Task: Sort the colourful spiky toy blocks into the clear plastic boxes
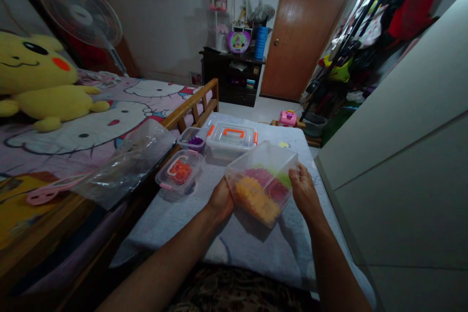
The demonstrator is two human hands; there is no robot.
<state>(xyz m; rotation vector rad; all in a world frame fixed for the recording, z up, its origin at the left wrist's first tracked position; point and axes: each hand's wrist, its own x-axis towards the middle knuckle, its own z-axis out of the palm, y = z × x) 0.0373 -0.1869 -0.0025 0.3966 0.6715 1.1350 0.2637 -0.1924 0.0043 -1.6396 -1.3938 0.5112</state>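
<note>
A clear plastic box with orange, pink and green contents is held tilted above the cloth-covered table. My left hand grips its left side, and my right hand is closed on its right edge. Left of the box, a small lidded container holds orange-red pieces. Behind that one, an open container has purple pieces in it. A larger clear box with an orange handle and clips stands at the table's back.
On the left, a wooden bed rail borders a bed with a yellow plush toy and a clear plastic bag. White cabinet doors rise at the right. A pink toy case is beyond the table.
</note>
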